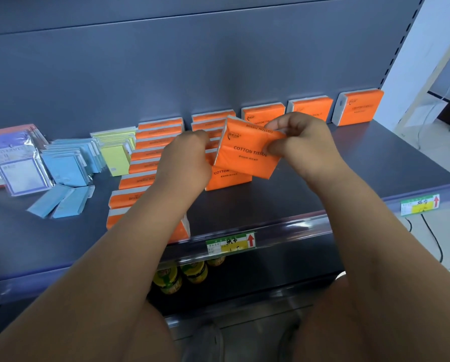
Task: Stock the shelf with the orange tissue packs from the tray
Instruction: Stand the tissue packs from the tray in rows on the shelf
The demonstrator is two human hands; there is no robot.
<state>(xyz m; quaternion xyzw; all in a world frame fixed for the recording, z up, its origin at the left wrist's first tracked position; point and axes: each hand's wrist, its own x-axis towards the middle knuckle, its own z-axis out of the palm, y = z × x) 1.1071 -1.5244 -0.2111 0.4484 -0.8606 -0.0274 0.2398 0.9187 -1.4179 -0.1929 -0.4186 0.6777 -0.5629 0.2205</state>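
Right now both hands are up over the dark grey shelf (375, 163), sharing 1 orange tissue pack (247, 152) between them: the right hand (305, 145) pinches its upper right corner with thumb and fingers closed on the wrapper, and the left hand (187, 158) grips the left edge, fingers curled out of sight behind it. The pack is a flat, soft-cornered rectangle in glossy orange film, printed "COTTON TISSUE", tilted and held just above a second pack (226, 178) standing at the front of a short row. To the left runs a longer row of orange packs (150, 155), each leaning on the next like tipped dominoes (white tissue edges showing along their tops), and the left forearm hides the nearest ones. Along the back panel 3 more packs (359, 107) stand upright and apart. Further left sit pale yellow pads (116, 155), light blue card packs (67, 165) with 2 lying loose and flat in front, and a crinkly clear-wrapped purple item (15, 163). A price label (230, 242) with a red arrow clips to the shiny shelf lip, and jars with yellow-green lids (182, 275) show on the level beneath. No tray is in view.
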